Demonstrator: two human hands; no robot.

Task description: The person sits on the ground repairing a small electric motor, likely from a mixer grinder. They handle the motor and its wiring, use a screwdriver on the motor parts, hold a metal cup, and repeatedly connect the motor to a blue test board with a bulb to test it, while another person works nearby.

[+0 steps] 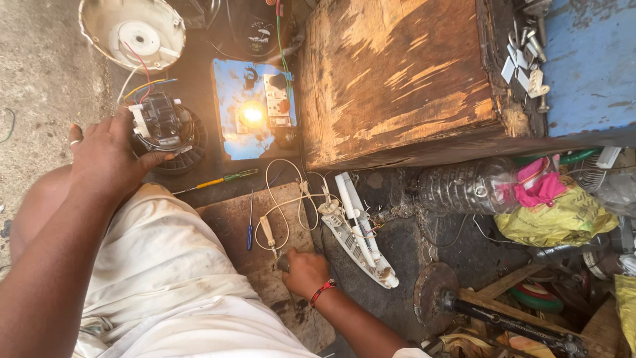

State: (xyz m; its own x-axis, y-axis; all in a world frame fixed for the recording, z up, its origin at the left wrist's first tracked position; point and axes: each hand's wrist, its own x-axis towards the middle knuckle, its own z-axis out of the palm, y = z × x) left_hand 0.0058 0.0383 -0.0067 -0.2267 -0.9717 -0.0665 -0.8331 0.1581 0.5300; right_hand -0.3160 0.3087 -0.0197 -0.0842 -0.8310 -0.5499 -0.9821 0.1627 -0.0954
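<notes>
Two hands were busy: the left hand [106,156] cupped a black fan motor [165,132] beside the blue test board [232,142], while the right hand [305,272] closed, seemingly, around a small dark handle [283,262] lower down.

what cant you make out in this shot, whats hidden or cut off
- Head view: what the right hand grips; only a dark tip shows, the fingers cover the rest.
- Head view: the near side of the fan motor, covered by the left hand.
- Head view: the white fan housing, cut off by the top edge.
- Head view: the small parts on the wooden box, too small to tell apart.
</notes>
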